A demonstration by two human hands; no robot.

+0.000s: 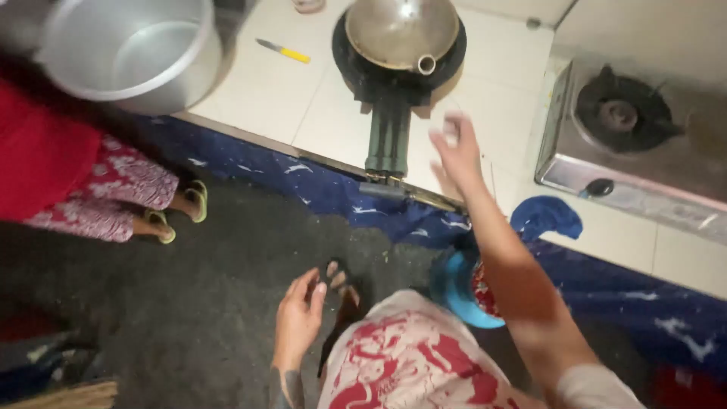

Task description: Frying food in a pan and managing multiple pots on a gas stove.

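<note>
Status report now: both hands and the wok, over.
Right hand raised, open, near the wok. Left hand low, empty. Wok handle between.

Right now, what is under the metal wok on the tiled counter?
The metal wok sits on a black burner with a dark green base. The burner's centre and any flame are covered by the wok.

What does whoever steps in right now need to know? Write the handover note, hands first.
Left hand: open, empty, hanging low above the floor.
Right hand: raised over the counter edge beside the black burner; too blurred to tell if it holds anything.
Things: metal wok sits on the burner. Yellow-handled knife lies on the counter to its left, large metal pot beyond.
Done: wok is on the burner.
Left: wok looks empty; knife untouched.
Another person stands at the left.
</note>
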